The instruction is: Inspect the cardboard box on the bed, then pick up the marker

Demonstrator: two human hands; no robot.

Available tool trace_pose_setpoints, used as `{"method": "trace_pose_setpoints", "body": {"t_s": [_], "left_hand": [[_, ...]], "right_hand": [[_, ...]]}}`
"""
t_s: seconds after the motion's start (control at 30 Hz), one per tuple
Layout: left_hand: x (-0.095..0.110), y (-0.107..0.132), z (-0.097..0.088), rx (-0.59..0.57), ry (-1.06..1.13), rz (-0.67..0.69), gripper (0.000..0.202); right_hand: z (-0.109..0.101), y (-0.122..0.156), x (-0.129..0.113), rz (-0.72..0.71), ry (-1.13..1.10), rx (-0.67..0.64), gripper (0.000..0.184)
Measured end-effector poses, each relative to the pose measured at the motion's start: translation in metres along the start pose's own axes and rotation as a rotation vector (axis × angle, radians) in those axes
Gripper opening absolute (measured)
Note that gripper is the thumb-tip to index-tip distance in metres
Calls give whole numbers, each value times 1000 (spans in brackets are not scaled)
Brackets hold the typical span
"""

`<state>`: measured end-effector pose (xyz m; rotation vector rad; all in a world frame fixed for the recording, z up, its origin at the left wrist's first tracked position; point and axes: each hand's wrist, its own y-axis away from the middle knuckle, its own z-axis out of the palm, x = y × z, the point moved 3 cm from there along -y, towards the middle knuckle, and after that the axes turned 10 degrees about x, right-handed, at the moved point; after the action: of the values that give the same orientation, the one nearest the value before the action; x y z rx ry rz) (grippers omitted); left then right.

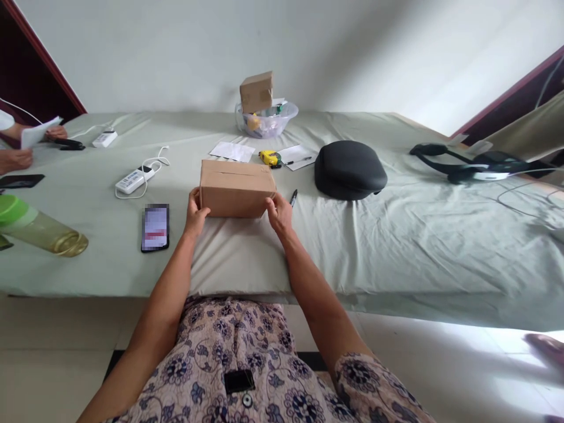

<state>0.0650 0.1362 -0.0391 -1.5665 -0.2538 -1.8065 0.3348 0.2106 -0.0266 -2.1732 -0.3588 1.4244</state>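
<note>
A brown cardboard box [238,189] with its top flaps closed is between my two hands at the middle of the cloth-covered table. My left hand [196,212] grips its left end, the thumb on the front face and the other fingers behind the edge. On the opposite end, my right hand [279,211] holds the box the same way. A dark marker pen [294,198] lies just right of my right hand. Behind the box are a yellow tape measure [270,157] and white paper sheets [232,151].
A clear plastic basket [267,124] holding a smaller cardboard box [256,92] stands by the wall. Rightward are a black case [350,170] and a headset [476,164]. Leftward lie a phone [155,228], a power strip [134,180] and a bottle [44,226]. Another person's hands [20,160] hold paper.
</note>
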Motion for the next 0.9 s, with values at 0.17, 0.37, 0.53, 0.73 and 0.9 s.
{"method": "trace_pose_setpoints", "body": {"t_s": [0.17, 0.37, 0.53, 0.73, 0.9], "left_hand": [[10, 5, 1, 1, -28, 28, 77], [15, 8, -2, 114, -170, 50, 77], [12, 9, 4, 81, -198, 63, 72], [12, 15, 10, 50, -261, 161, 92], [30, 26, 10, 60, -528, 563, 82]], "right_hand": [[-4, 1, -8, 90, 46, 80, 76], [-2, 4, -14, 76, 68, 96, 68], [2, 5, -6, 69, 27, 152, 60], [0, 4, 1, -102, 20, 297, 74], [-5, 7, -14, -378, 219, 323, 60]]}}
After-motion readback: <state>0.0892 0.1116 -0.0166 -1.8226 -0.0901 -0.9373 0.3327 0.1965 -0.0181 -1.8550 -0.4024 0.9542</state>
